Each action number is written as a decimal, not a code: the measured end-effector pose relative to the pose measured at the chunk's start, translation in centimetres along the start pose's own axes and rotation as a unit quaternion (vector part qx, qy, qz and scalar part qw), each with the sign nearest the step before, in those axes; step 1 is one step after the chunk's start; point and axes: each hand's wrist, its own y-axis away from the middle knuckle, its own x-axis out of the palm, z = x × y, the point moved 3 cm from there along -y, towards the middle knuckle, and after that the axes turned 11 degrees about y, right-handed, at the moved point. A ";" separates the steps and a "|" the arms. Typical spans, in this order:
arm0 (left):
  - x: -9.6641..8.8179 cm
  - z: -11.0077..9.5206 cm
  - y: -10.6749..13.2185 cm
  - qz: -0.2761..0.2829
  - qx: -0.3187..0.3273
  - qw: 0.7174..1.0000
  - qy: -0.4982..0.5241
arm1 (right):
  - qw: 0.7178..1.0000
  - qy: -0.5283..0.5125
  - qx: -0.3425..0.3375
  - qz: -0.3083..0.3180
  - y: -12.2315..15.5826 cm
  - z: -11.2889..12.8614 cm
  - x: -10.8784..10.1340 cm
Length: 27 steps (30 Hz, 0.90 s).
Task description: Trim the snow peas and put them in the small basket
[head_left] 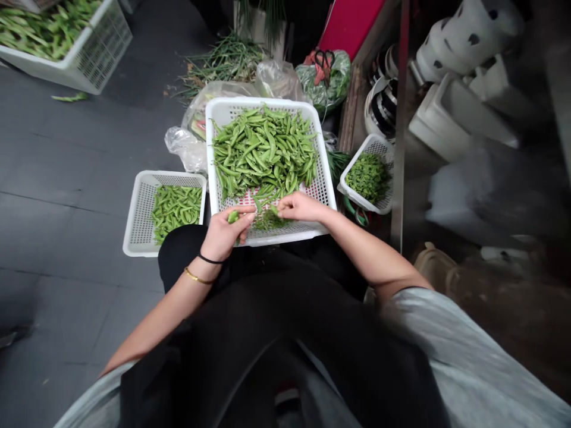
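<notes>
A white plastic basket stands in front of my knees, heaped with green pea pods. My left hand is at its near left corner, fingers curled round pea pods, with thumb and forefinger close together. Across from it, my right hand pinches a small green piece, seemingly a pea pod's end, above the basket's near side. Small green trimmings lie on the basket floor beneath both hands.
To the left, a smaller white basket holds more pods. A basket of leafy greens stands at right. Behind lie plastic bags, spring onions and scissors. A large crate of pods sits far left, a metal post at right.
</notes>
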 end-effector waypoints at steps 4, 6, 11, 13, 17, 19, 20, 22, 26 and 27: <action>1.3 0.8 0.0 0.031 0.028 0.998 -0.053 | 0.963 -0.263 -0.056 0.015 2.8 3.3 1.2; 1.6 0.4 0.5 0.038 0.036 0.998 -0.044 | 0.952 -0.298 -0.058 -0.039 3.5 4.2 1.3; 2.3 -1.2 2.5 0.114 -0.030 0.993 -0.013 | 0.939 -0.226 -0.137 -0.220 5.5 6.1 -0.5; 2.6 -1.5 3.2 0.146 -0.057 0.988 0.004 | 0.941 -0.163 -0.190 -0.229 6.4 6.9 -1.2; 3.1 -0.5 4.1 0.240 -0.153 0.958 0.017 | 0.940 -0.056 -0.295 -0.161 8.0 8.6 -1.5; 3.4 0.4 4.5 0.268 -0.200 0.941 0.046 | 0.936 0.012 -0.324 -0.141 8.6 9.5 -1.1; 3.5 0.7 4.5 0.263 -0.208 0.940 0.070 | 0.935 0.052 -0.314 -0.159 8.9 9.8 -0.9; 3.7 1.0 4.4 0.216 -0.193 0.950 0.119 | 0.929 0.130 -0.250 -0.242 9.3 10.0 -0.6; 3.1 0.1 3.8 0.066 -0.090 0.980 0.164 | 0.912 0.160 -0.126 -0.356 10.5 9.3 -1.0; 2.9 -0.3 3.7 0.033 -0.056 0.985 0.162 | 0.916 0.138 -0.112 -0.360 10.7 8.9 -1.3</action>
